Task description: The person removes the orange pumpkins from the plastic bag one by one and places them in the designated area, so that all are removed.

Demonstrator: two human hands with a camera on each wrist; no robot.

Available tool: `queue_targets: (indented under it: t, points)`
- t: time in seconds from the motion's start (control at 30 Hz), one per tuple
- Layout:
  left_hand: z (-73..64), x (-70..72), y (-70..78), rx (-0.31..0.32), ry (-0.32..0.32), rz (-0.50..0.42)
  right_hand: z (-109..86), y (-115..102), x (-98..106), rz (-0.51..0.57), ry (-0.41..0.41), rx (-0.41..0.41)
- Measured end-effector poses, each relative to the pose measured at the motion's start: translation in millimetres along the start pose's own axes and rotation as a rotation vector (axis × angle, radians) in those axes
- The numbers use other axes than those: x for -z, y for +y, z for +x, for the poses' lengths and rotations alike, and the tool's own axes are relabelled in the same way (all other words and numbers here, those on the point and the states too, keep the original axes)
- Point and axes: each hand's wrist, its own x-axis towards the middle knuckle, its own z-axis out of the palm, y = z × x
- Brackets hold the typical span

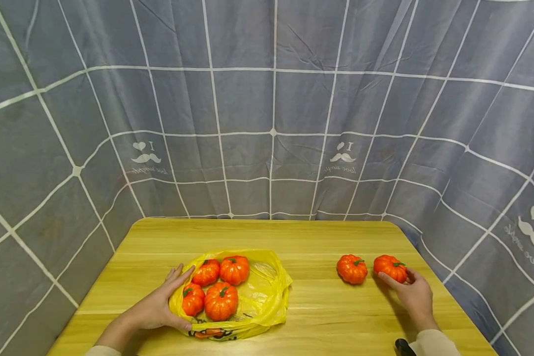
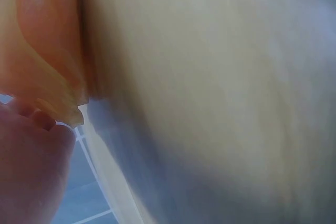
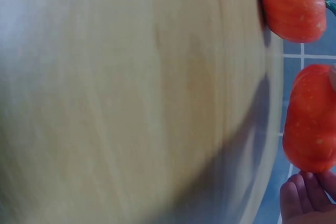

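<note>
A yellow plastic bag (image 1: 267, 291) lies wide open at the left of the table, with several small orange pumpkins (image 1: 221, 301) inside. My left hand (image 1: 157, 301) rests against its left side, thumb and fingers spread apart along the rim. In the left wrist view, that hand (image 2: 34, 166) touches the bag's wall, an orange shape showing through. My right hand (image 1: 411, 294) holds an orange pumpkin (image 1: 389, 268) with a green stem between thumb and fingers. The right wrist view shows this pumpkin (image 3: 312, 124) raised over the tabletop. Just left of it sits another pumpkin (image 1: 352, 269).
The wooden table (image 1: 320, 237) has rounded far corners. A grey curtain (image 1: 249, 109) with white grid lines hangs behind it and along both sides. Near my right sleeve, a black object (image 1: 404, 347) shows at the bottom edge.
</note>
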Motion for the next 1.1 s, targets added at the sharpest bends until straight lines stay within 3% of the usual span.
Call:
queue_targets:
  t: [0.6,0.9,1.1]
  points:
    - [-0.8,-1.1,1.1,0.001,0.003,0.008,1.9,6,-9,-0.141,-0.035,0.079]
    - [-1.2,-1.7,1.2,0.004,0.008,0.008,4.2,9,-12,-0.143,-0.025,0.097]
    - [-0.7,-1.2,1.7,0.003,0.0,0.021,2.7,5,-5,-0.108,-0.04,0.056]
